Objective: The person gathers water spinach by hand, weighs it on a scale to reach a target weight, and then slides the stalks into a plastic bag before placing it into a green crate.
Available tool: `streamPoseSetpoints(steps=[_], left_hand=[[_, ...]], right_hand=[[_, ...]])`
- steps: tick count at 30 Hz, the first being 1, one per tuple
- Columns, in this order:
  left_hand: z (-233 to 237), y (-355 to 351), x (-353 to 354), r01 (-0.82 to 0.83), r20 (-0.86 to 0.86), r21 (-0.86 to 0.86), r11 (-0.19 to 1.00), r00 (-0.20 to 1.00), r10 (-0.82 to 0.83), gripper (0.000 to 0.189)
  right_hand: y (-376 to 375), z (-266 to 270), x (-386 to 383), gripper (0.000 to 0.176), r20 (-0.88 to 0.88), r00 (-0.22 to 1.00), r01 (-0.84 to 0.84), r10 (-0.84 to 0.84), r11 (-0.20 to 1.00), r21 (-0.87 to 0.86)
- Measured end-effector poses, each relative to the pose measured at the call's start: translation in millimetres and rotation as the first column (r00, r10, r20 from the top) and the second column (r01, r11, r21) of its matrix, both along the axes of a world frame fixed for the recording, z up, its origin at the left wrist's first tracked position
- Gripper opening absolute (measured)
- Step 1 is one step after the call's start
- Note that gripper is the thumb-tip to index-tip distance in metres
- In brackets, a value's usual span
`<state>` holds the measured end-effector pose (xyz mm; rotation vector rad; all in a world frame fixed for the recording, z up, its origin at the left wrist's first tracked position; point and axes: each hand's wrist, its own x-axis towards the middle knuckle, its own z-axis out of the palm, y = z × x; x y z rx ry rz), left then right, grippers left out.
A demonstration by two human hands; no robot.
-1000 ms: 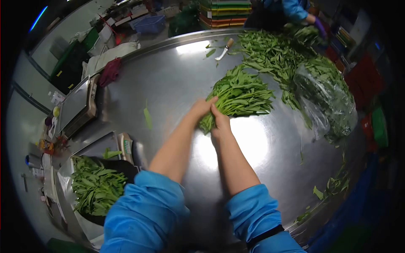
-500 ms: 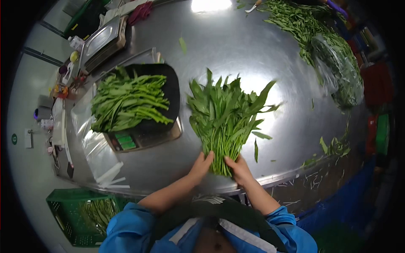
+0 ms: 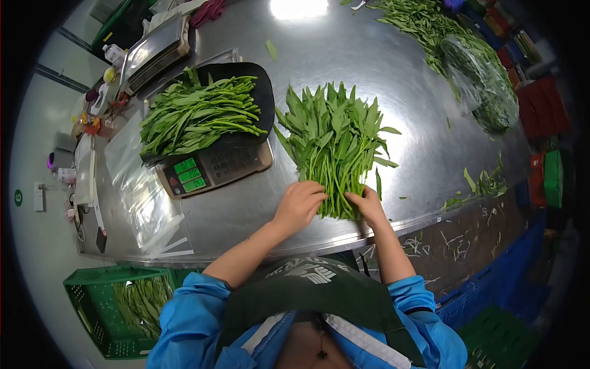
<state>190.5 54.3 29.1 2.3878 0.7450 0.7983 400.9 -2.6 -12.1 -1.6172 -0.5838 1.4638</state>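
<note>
A bunch of water spinach (image 3: 335, 141) lies on the steel table in front of me, leaves pointing away and cut stems toward me. My left hand (image 3: 300, 206) curls its fingers round the left side of the stems near their ends. On the opposite side, my right hand (image 3: 369, 208) has thumb and fingers closed on the stems' edge. Left of the bunch stands a digital scale (image 3: 239, 165) with a lit green display. Its black tray (image 3: 263, 86) bears a second pile of water spinach (image 3: 200, 117), stems facing right.
Clear plastic bags (image 3: 144, 203) lie left of the scale. A green crate (image 3: 86, 313) with packed greens sits below the table at left. More greens (image 3: 418, 24) and a filled plastic bag (image 3: 482, 86) are at the far right. Another scale (image 3: 157, 49) stands at the back left.
The bunch's leaves have drawn together, and it lies flatter. My hands have moved away from my body along with the stems. The camera has shifted, so the scale's display now shows fully.
</note>
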Motion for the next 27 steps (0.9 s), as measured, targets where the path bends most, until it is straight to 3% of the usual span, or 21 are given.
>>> streamPoseSetpoints(steps=[1,4,5,7,9,11,12,13,15,16,17,19,20,22,23,24,25,26,27], left_hand=[[0.9,3.4,6.4,0.003,0.003,0.001,1.0,1.0,-0.003,0.028],[1.2,10.7,34.9,0.345,-0.071,0.226,0.911,0.939,-0.338,0.031],[-0.4,15.0,39.5,0.349,-0.069,0.224,0.91,0.937,-0.342,0.031],[-14.3,24.3,48.7,0.502,-0.234,0.105,0.859,0.852,-0.469,0.03],[-22.2,35.2,38.1,0.501,-0.304,0.024,0.865,0.828,-0.471,0.024],[-24.7,41.1,29.5,0.529,-0.273,0.107,0.842,0.83,-0.487,0.019],[-22.4,39.0,33.3,0.536,-0.277,0.172,0.827,0.832,-0.481,0.017],[-20.9,36.3,40.5,0.542,-0.278,0.166,0.823,0.827,-0.489,0.017],[-19.1,34.6,56.5,0.527,-0.184,0.226,0.82,0.849,-0.495,0.017],[-27.1,37.6,57.7,0.538,-0.227,0.237,0.809,0.84,-0.492,0.013],[-34.8,38.5,55.9,0.536,-0.222,0.234,0.811,0.842,-0.493,0.013],[-38.2,42.3,52.5,0.576,-0.281,0.182,0.797,0.807,-0.52,0.01],[-40.1,42.0,53.2,0.556,-0.207,0.228,0.799,0.83,-0.518,0.008],[-39.2,42.2,50.6,0.563,-0.234,0.207,0.8,0.822,-0.518,0.009],[-38.5,43.0,48.8,0.569,-0.262,0.187,0.801,0.814,-0.518,0.01],[-38.8,44.7,46.5,0.568,-0.26,0.189,0.801,0.816,-0.517,0.01],[-40.0,46.2,43.5,0.557,-0.241,0.186,0.81,0.825,-0.512,0.012],[-41.6,46.0,42.3,0.546,-0.22,0.18,0.818,0.833,-0.508,0.014],[-42.4,45.0,43.5,0.546,-0.212,0.182,0.818,0.834,-0.509,0.014]], right_hand=[[-2.9,-5.2,7.6,0.031,0.003,1.0,0.003,-0.003,1.0,0.001],[-7.8,-12.4,13.9,0.043,0.015,0.998,-0.068,0.067,0.989,0.131],[-5.7,-8.1,10.8,0.043,0.016,0.998,-0.064,0.063,0.99,0.128],[-0.6,-2.8,11.6,0.044,0.276,0.938,-0.237,0.209,0.969,0.073],[-4.2,-9.3,34.8,0.046,0.333,0.903,-0.28,0.269,0.96,-0.016],[-9.7,-6.3,48.3,0.051,0.098,0.989,-0.119,0.108,0.986,0.116],[-9.0,0.0,47.3,0.055,-0.011,0.997,-0.072,0.073,0.993,0.094],[-8.1,-1.3,42.7,0.055,-0.016,0.998,-0.064,0.065,0.994,0.09],[-2.0,-2.9,29.7,0.061,0.238,0.953,-0.207,0.187,0.976,0.062],[1.6,0.5,19.4,0.063,0.549,0.807,-0.265,0.218,0.964,0.007],[1.7,5.4,10.1,0.061,0.664,0.716,-0.245,0.217,0.968,-0.052],[5.2,16.0,-2.5,0.059,0.735,0.608,-0.203,0.3,0.954,-0.222],[5.9,18.5,-5.1,0.059,0.735,0.608,-0.203,0.302,0.953,-0.224],[7.7,21.5,-8.6,0.054,0.733,0.609,-0.169,0.302,0.953,-0.252],[0.7,8.5,0.5,0.051,0.724,0.684,-0.153,0.092,0.988,0.02],[-2.9,-0.5,12.1,0.048,0.463,0.886,-0.045,-0.012,0.993,0.113],[-3.9,4.4,17.8,0.045,0.147,0.983,0.087,-0.111,0.983,0.164],[-8.5,11.0,25.0,0.038,-0.196,0.975,0.115,-0.108,0.993,0.026],[-10.0,12.6,25.9,0.038,-0.188,0.976,0.116,-0.11,0.993,0.024]])
